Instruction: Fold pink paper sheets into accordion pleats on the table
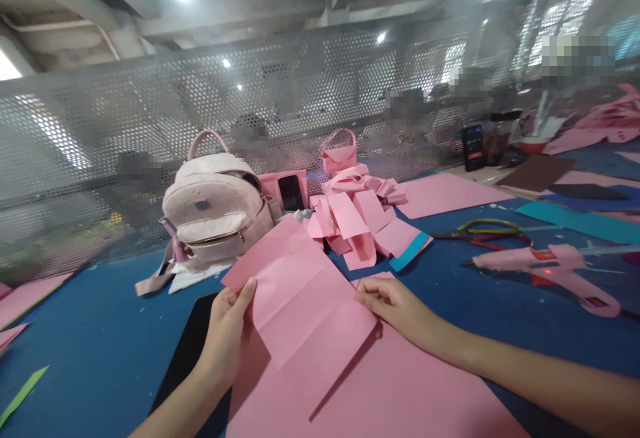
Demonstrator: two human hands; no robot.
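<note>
A creased sheet of pink paper (310, 311) is held up and tilted between my two hands. My left hand (233, 315) pinches its left edge, thumb on top. At its right edge my right hand (383, 298) grips it between thumb and fingers. Straight fold lines cross the sheet. Beneath it, a larger pink sheet (400, 391) lies flat on the blue table (100, 338), over a black board (185, 351). Just beyond my hands is a heap of folded pink paper pieces (350, 218), with a small pink paper bag (340, 158) behind.
A white backpack (213, 198) stands at the back left beside a phone (291, 193). On the right lie scissors (480, 233) and a pink glue gun (540, 265). A perforated metal screen (300, 91) runs along the back.
</note>
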